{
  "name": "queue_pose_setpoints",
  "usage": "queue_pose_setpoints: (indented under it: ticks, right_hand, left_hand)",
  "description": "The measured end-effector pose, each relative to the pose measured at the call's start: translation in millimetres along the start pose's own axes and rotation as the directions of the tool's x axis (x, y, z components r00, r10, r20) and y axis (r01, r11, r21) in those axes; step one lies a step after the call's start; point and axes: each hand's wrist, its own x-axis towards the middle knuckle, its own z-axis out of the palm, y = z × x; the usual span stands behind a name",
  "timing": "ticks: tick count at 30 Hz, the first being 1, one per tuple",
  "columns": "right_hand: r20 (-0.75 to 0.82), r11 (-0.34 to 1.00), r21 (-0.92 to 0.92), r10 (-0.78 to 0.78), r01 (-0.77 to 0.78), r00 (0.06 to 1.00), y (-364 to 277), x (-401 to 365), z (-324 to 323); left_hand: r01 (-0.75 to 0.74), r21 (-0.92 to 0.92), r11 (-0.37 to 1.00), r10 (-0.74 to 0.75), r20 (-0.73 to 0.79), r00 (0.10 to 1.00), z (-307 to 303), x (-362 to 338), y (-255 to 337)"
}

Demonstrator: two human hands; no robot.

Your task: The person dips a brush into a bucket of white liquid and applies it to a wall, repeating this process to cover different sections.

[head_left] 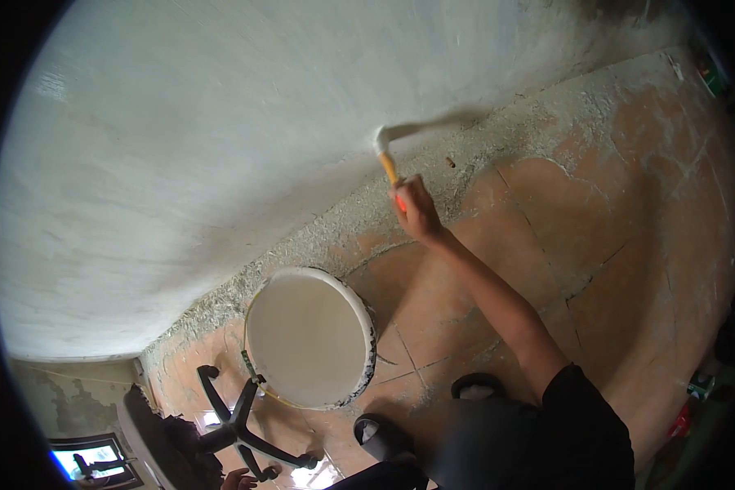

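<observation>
My right hand (416, 209) is closed around the handle of a paintbrush (389, 166). The handle is yellow with a red end, and the head is coated white. That white head touches, or almost touches, the lower part of the pale wall (245, 106). Below and left of this hand stands a large round bucket (369, 343) filled with smooth whitish paint (306, 339). At the bottom edge my left hand (238, 480) shows only in part, near the chair's base; its fingers look loosely apart, with nothing visible in them.
An overturned office chair (238, 429) with a black star base lies left of my feet. Pale scrapings (335, 233) line the foot of the wall on the orange tiled floor (498, 220). My dark sandals (382, 437) are beside the bucket. Assorted items (701, 384) lie at the far right.
</observation>
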Motion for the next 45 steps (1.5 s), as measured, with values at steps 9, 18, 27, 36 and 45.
queue_pose_setpoints:
  ticks: [9, 18, 27, 36, 45]
  right_hand:
    - [-0.074, 0.964, 0.214, 0.18, -0.16, 0.981, 6.7, 2.8, -23.6]
    - [-0.323, 0.898, 0.302, 0.413, -0.321, 0.852, 47.1, 30.5, -68.6]
    - [-0.4, 0.964, 0.207, 0.241, -0.169, 0.884, 41.2, 6.4, -43.0]
    - [0.136, 0.97, 0.174, 0.146, -0.169, 0.98, -31.2, -38.9, -18.5]
    - [0.098, 0.79, 0.411, 0.459, -0.456, 0.883, -46.8, -19.6, -68.7]
  left_hand:
    - [0.006, 0.014, 1.0, -0.006, 0.015, 1.0, 0.7, -5.0, -5.7]
    - [0.043, -0.084, 0.996, -0.041, 0.031, 0.999, 1.2, -5.1, -13.0]
    - [0.013, -0.245, 0.97, 0.003, 0.064, 0.998, -7.0, 0.7, 17.6]
    - [-0.234, -0.366, 0.901, 0.246, -0.014, 0.969, 23.1, 63.2, 13.6]
    - [-0.065, -0.754, 0.654, 0.121, 0.019, 0.992, 102.8, 156.9, 10.6]
